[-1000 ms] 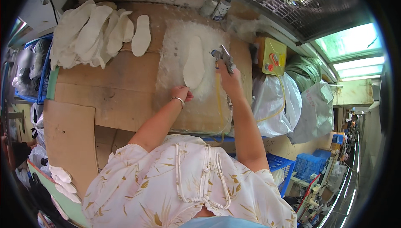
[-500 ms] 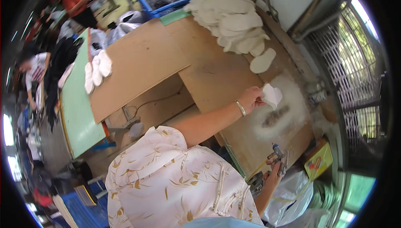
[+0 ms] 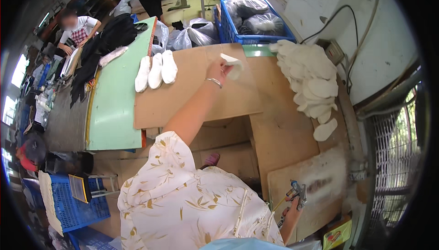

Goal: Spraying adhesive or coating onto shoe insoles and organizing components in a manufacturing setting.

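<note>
My left hand [image 3: 218, 72], stretched out over the far part of the cardboard [image 3: 196, 96], pinches a thin white insole [image 3: 235, 69], its edge curled. Low on the right, my right hand [image 3: 290, 209] is wrapped round a metal spray gun [image 3: 298, 193] with a blue part on it. Behind the gun lies a board [image 3: 283, 181] whitened by residue, with a dark patch. Left of my left hand, three white insoles [image 3: 156, 70] lie side by side, partly on the cardboard. A heaped pile of cream insoles [image 3: 315, 74] covers the far right, with a single insole [image 3: 325, 130] at its near end.
A green tabletop [image 3: 114, 112] adjoins the cardboard on the left. Beyond the table stands a blue crate [image 3: 260, 38] of bagged goods, next to plastic bags [image 3: 196, 34]. A barred window [image 3: 398, 158] is at right. Other people [image 3: 82, 28] work at the far left.
My left hand has carried the white insole left and away from the whitened board to the far cardboard. The view has swung left. My right hand still grips the spray gun.
</note>
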Available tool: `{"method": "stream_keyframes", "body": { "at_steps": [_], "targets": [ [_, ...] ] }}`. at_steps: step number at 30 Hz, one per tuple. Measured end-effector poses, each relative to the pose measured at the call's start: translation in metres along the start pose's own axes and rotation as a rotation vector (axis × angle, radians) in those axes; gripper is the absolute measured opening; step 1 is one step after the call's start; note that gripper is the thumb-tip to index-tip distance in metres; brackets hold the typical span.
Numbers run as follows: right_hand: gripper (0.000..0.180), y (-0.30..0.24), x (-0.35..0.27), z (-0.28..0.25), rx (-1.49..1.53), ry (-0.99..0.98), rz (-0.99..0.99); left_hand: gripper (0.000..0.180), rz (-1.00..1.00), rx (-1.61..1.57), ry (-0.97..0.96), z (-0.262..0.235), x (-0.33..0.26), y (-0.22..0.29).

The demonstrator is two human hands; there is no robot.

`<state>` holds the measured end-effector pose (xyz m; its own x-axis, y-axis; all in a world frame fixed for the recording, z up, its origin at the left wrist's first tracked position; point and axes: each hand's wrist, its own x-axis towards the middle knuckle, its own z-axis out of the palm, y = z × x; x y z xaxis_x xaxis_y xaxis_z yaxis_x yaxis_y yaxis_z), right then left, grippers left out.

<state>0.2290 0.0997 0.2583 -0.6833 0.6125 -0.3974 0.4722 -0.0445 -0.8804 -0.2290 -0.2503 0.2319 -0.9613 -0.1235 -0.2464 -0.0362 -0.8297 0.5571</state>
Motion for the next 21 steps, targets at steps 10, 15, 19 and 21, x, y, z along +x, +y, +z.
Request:
{"method": "stream_keyframes", "body": {
  "at_steps": [10, 15, 19, 21],
  "targets": [
    [0.022, -0.035, 0.018, 0.121, -0.172, -0.014, 0.096, 0.018, 0.487, 0.027, 0.229, -0.109, 0.178, 0.150],
    [0.019, -0.047, 0.030, 0.148, -0.287, -0.060, 0.176, 0.015, 0.346, 0.013, 0.427, -0.213, 0.165, 0.098],
    [0.019, -0.058, 0.028, 0.167, -0.289, -0.054, 0.177, 0.016, 0.270, 0.024, 0.549, -0.237, 0.133, 0.071],
    [0.026, -0.061, 0.026, 0.177, -0.332, 0.005, 0.045, 0.015, 0.285, 0.046, 0.588, -0.255, 0.127, 0.073]
  ]
}}
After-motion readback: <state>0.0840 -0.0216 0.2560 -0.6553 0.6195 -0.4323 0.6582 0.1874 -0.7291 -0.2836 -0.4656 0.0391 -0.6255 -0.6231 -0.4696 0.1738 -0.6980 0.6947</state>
